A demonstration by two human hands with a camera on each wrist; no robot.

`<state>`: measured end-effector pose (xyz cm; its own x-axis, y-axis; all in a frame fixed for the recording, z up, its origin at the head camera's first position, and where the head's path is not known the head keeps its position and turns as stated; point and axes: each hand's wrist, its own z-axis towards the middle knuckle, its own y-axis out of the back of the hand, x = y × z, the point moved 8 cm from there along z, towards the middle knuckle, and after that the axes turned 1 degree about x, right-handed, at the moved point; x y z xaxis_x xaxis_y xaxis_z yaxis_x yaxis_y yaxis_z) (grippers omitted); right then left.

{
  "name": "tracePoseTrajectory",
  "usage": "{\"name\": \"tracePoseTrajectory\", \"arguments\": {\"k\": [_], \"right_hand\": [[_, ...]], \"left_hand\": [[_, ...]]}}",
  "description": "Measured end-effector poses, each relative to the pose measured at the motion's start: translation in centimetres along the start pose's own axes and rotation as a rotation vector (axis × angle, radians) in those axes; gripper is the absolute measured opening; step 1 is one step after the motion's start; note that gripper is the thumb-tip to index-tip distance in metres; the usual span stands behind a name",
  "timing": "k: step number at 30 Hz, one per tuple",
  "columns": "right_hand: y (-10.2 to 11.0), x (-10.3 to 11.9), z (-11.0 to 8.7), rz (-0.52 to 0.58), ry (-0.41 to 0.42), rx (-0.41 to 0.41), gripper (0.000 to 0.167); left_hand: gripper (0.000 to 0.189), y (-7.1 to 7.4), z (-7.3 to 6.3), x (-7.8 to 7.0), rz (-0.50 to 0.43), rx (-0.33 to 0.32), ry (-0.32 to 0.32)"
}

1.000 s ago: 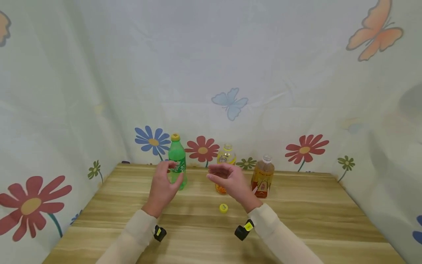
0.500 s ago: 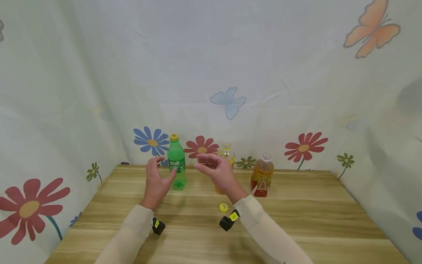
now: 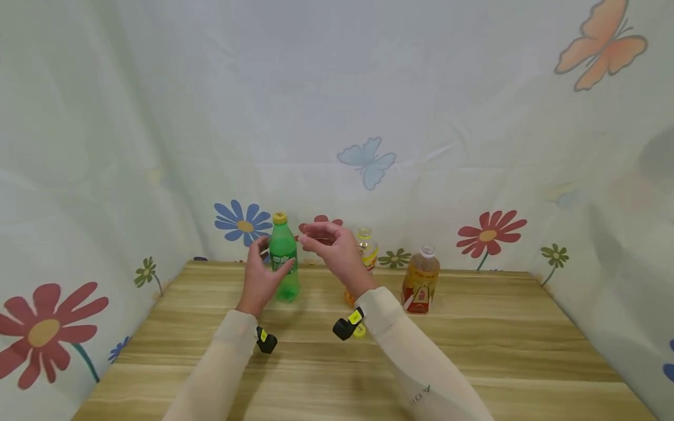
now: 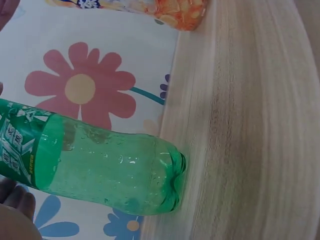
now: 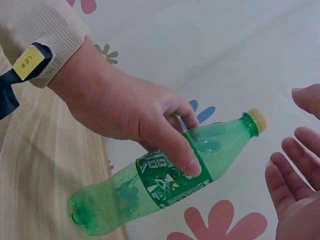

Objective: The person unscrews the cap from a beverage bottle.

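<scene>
A green plastic soda bottle point(image 3: 283, 244) with a yellow cap point(image 3: 280, 218) stands upright on the wooden table. My left hand point(image 3: 260, 283) grips it round the label from the left; in the right wrist view the thumb point(image 5: 187, 162) lies across the front of the label and the fingers pass behind. To the right of the bottle's neck, my right hand point(image 3: 337, 251) is in the air, fingers loosely bent, apart from the cap and holding nothing. Part of that hand point(image 5: 300, 185) shows at the right wrist view's edge.
Partly behind my right hand stands an uncapped bottle point(image 3: 368, 251) with orange contents. Farther right is another uncapped bottle point(image 3: 420, 283) with an amber drink. A loose yellow cap point(image 3: 360, 332) lies on the table point(image 3: 489, 333), partly behind the wrist camera. A flowered curtain point(image 3: 447, 117) hangs behind.
My left hand has moved onto the green bottle and taken hold of it. My right hand has moved left and up towards its neck.
</scene>
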<state>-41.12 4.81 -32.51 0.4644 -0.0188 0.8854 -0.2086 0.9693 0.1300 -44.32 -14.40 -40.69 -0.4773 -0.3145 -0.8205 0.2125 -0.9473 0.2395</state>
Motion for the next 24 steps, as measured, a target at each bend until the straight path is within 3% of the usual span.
{"name": "tracePoseTrajectory", "arguments": {"k": [6, 9, 15, 24], "right_hand": [[-0.7, 0.3, 1.3, -0.021, -0.025, 0.009, 0.039], [-1.0, 0.4, 1.9, -0.031, -0.046, -0.002, 0.041], [-1.4, 0.3, 3.4, -0.033, -0.086, -0.038, 0.049], [-2.4, -0.7, 5.1, -0.085, -0.076, -0.06, 0.059]], "left_hand": [[0.101, -1.0, 0.6, 1.4, -0.009, 0.062, 0.163], [0.1, -1.3, 0.8, 1.7, 0.009, 0.057, 0.207], [0.096, -1.6, 1.3, 1.7, 0.049, 0.024, 0.201], [0.09, -1.7, 1.2, 1.9, 0.019, -0.022, 0.185]]}}
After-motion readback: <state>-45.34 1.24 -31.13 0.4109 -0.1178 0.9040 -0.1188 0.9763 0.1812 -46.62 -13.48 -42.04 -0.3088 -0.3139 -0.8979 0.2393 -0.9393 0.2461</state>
